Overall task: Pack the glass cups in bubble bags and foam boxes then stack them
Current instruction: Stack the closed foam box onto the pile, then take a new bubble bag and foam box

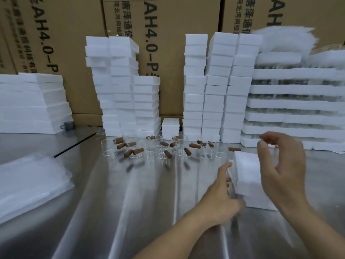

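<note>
1 white foam box [246, 176] lay on the steel table [130, 202], low and right of centre, its long side running roughly away from the person. The left hand [222, 193] was against its left face, forefinger straight along the edge. The other fingers were blurred, so whether they gripped the box could not be told. The right hand [283, 165] hovered just above the box's far right corner, fingers spread and loosely bent, pinching nothing. The box thus sat between the 2 hands, and the right probably needed only to drop to close on it. The stacks of foam boxes [214, 86] stood behind, so stacking would likely carry it forward. The loose glass cups [164, 150], with brown corks [195, 145] scattered among them, stood left of both hands. The bubble bags [28, 184] lay far left, nearer the left hand.
</note>
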